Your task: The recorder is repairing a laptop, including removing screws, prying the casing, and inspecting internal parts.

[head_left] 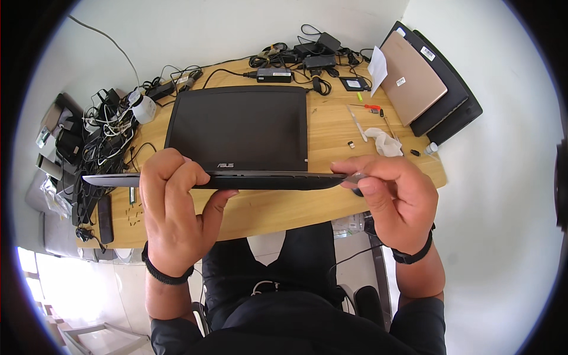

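Note:
A slim black and grey laptop [266, 181] is held edge-on across the front of the table, its long side facing me. My left hand [177, 210] is closed around its left part, fingers over the top and thumb beneath. At the right end of that edge, my right hand [402, 198] pinches a small thin grey pick [355, 177] between thumb and fingers. The pick's tip meets or lies very near the seam; I cannot tell how deep it sits. Behind the laptop is a dark screen [239, 127], its lower part hidden.
Chargers [274, 75] and tangled cables line the back and left of the wooden table [331, 124]. Several laptops, one pinkish gold [411, 77], lean on the right wall. A red screwdriver [373, 107] and crumpled tissue [384, 142] lie nearby. Small screws [135, 216] are scattered front left.

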{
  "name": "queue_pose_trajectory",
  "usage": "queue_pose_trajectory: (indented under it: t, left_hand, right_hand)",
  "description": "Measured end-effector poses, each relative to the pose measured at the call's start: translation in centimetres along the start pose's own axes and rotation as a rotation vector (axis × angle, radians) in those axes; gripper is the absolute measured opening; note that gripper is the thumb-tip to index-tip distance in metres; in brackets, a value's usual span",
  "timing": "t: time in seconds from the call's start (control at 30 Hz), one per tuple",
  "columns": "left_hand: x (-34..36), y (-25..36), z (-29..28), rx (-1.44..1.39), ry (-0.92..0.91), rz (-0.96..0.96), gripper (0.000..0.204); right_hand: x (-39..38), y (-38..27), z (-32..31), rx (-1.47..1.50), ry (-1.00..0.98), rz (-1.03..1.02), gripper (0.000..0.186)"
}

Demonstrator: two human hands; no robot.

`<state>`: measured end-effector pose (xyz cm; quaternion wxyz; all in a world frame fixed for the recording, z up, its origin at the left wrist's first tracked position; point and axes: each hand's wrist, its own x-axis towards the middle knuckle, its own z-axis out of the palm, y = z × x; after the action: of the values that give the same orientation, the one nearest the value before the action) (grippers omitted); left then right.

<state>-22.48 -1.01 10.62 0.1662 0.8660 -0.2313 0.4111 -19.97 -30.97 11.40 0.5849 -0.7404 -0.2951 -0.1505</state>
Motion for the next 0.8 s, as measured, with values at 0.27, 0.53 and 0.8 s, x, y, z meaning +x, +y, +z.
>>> queue_pose_trajectory:
  t: [0.27, 0.53, 0.8]
  left_hand:
    - [-0.7, 0.2, 0.2, 0.173, 0.020, 0.033, 0.047]
    - [-1.1, 1.0, -0.1, 0.237, -0.007, 0.019, 0.056]
    - [-1.4, 1.0, 0.5, 0.208, 0.049, -0.029, 0.056]
  right_hand:
    - [1.0, 0.0, -1.0, -0.262, -0.096, -0.189, 0.008]
    - [1.3, -0.4, -0.9, -0.347, -0.103, -0.299, 0.012]
    - [1.2, -0.5, -1.1, -0.432, -0.134, -0.353, 0.015]
